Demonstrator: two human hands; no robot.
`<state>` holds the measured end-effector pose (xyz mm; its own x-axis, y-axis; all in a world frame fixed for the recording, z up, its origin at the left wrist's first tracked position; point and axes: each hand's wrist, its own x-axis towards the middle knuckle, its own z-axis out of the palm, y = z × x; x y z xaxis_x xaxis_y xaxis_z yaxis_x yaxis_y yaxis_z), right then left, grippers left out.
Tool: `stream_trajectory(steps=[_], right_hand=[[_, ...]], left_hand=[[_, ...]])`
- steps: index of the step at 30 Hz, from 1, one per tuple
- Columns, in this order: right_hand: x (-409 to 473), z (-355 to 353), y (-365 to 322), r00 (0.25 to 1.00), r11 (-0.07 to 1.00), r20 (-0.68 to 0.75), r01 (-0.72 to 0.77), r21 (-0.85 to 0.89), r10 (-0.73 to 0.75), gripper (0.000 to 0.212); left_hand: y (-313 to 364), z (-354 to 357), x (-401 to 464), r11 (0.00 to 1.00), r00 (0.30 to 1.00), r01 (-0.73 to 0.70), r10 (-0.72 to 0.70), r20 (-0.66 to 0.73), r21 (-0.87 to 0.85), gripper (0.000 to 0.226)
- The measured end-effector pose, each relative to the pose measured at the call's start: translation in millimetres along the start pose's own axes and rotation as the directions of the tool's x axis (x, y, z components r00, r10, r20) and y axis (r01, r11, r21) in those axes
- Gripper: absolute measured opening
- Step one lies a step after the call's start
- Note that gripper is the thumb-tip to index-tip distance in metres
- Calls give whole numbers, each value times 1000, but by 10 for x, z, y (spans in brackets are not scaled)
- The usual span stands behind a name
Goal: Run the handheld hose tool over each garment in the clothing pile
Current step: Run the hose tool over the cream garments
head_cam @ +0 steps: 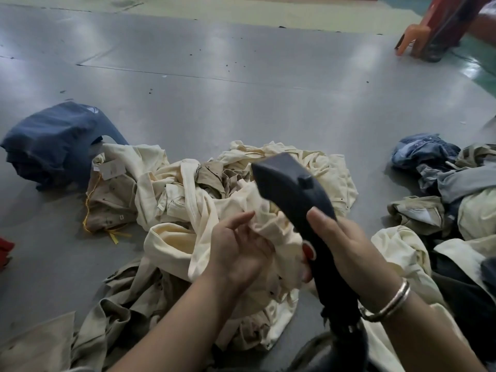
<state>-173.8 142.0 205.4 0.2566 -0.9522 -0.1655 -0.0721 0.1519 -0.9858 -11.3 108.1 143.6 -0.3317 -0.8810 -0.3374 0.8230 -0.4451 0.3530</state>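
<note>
While right hand point(346, 237) grips hose tool point(292, 194), navy garment point(51, 140) lies left.

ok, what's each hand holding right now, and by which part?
Right hand grips the dark hose tool round its handle, below the head. Left hand holds a fold of the cream garment, fingers loosely curled against the cloth.

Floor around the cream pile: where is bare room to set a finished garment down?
Bare grey floor stretches beyond the cream pile, between the navy garment and the denim heap. Near both hands it is crowded with cloth.
</note>
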Motion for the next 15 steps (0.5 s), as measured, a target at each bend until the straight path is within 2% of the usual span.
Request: stream_trajectory(steps=[3, 6, 9, 11, 13, 15], right_hand=[[32, -77, -11, 985, 996, -172, 7, 89, 8, 49], [23, -148, -51, 974, 995, -218, -48, 82, 65, 48], [-29, -224, -76, 983, 993, -152, -95, 71, 105, 55], [-93, -269, -124, 993, 995, -75, -88, 38, 91, 56], [-167, -296, -179, 994, 995, 41, -100, -7, 100, 53], [-208, -290, -194, 975, 984, 159, -136, -112, 153, 45]], left_hand=[[47, 38, 4, 997, 1000, -3, 2, 13, 72, 35], [55, 43, -13, 980, 999, -32, 33, -4, 195, 37], [1, 62, -37, 955, 996, -83, 88, -6, 285, 41], [33, 98, -31, 948, 986, -150, 164, -25, 279, 45], [89, 136, 3, 939, 973, -185, 216, -78, 289, 53], [139, 141, 26, 924, 956, -212, 264, -128, 319, 52]])
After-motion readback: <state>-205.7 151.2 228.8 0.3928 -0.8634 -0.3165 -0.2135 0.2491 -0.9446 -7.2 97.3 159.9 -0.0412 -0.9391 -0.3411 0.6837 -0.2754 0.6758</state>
